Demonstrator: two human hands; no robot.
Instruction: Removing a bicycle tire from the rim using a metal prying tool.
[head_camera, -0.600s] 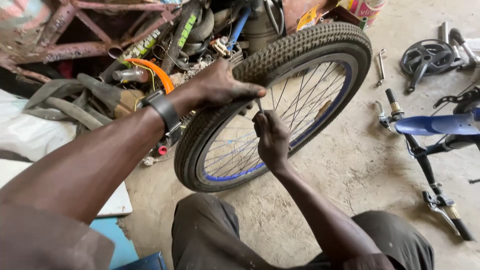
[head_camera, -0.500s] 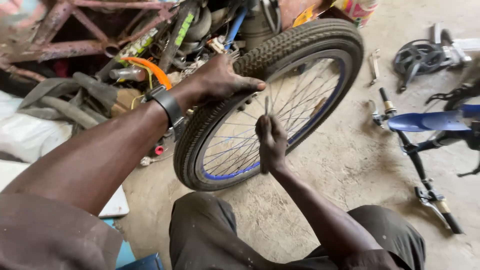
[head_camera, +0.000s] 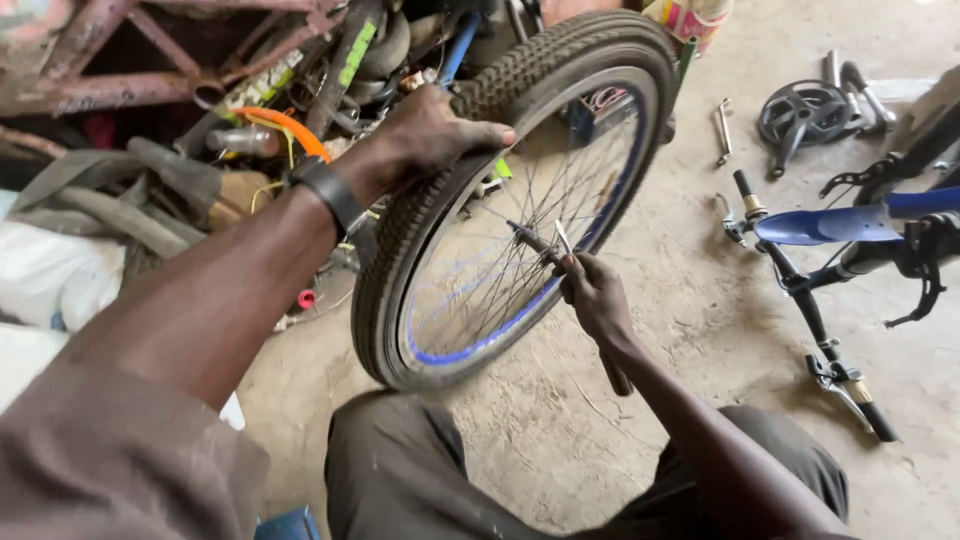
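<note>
left hand (head_camera: 432, 132) clamps over the tyre of the bike wheel (head_camera: 520, 200), fingers curled round the tread, holding it upright on the concrete floor (head_camera: 700, 300) just ahead of the knees. right hand (head_camera: 597, 297) has fingers pinched shut on a thin metal tool (head_camera: 563, 238) at the hub, among the spokes.
</note>
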